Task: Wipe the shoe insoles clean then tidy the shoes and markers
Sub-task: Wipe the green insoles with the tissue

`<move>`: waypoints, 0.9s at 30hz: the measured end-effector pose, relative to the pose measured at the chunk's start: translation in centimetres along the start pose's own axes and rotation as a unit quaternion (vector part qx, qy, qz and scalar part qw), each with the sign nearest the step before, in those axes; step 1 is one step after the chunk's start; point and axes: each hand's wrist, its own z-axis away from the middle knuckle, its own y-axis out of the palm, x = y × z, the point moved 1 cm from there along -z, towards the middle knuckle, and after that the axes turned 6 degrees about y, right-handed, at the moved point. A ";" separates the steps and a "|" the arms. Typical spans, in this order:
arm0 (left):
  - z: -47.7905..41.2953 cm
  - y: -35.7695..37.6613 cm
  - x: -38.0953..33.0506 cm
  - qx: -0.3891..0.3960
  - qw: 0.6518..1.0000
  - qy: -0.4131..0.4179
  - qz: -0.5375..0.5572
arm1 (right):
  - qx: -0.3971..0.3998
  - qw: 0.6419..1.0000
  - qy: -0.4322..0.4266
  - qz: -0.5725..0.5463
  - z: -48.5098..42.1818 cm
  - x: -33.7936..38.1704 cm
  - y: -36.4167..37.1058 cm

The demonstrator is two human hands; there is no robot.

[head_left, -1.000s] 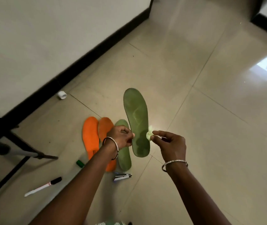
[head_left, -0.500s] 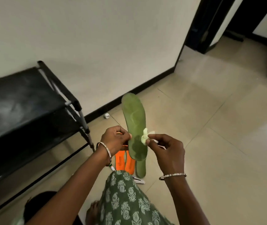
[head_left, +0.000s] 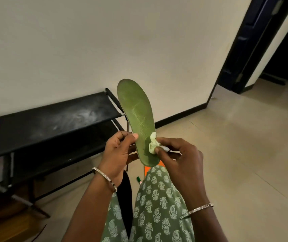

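Floor's (head_left: 244, 145) orange insole (head_left: 147, 169) half-hidden; left hand (head_left: 118, 154) grips green insole (head_left: 136, 110), right hand (head_left: 180, 159) pinches wipe (head_left: 152, 142).

The black rack (head_left: 52, 123) and the wall (head_left: 104, 41) block the left side. Bare floor (head_left: 244, 154) lies open at right.

A plain cream wall (head_left: 104, 41) is filling the upper view, with a black baseboard (head_left: 180, 116) running along its foot. A black two-tier rack (head_left: 43, 123) is standing against it at the left, its top shelf dusty. Pale floor tiles (head_left: 244, 145) are spreading rightward, and a dark door frame (head_left: 255, 41) is rising at the right.
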 end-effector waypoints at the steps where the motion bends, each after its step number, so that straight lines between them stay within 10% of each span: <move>1: 0.7 -0.2 -0.5 0.001 1.000 0.000 0.008 | 0.002 1.000 -0.011 0.004 0.4 0.6 0.0; 27: 7.7 -1.3 -5.9 0.139 0.942 -0.057 0.300 | -0.002 0.972 -0.228 0.052 5.6 8.3 0.5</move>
